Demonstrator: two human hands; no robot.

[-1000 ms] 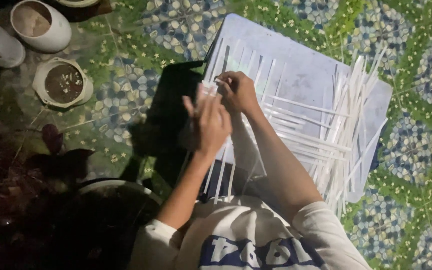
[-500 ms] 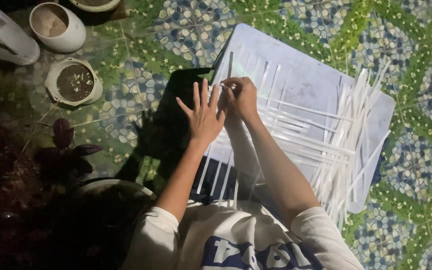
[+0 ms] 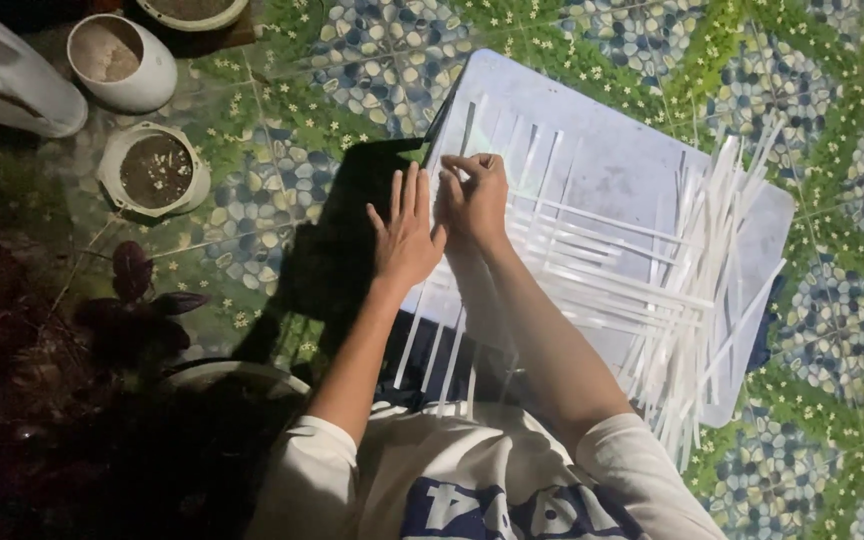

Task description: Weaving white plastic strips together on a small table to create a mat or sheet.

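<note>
Change: left hand point(image 3: 407, 235) has flattened, fingers spread, since half a second ago.
Pots: white pot point(image 3: 122, 60) holds pale soil; round pot point(image 3: 154, 172) dark soil, both toward 10 o'clock.
Right hand point(image 3: 474, 195): pinched together on a white strip point(image 3: 467, 135).
Strip: on the white board point(image 3: 612, 170), long axis running 12 to 6 o'clock.

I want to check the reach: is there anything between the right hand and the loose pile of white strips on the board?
Nothing visible blocks it. Between the right hand and the loose strips lie only flat woven strips on the board.
</note>
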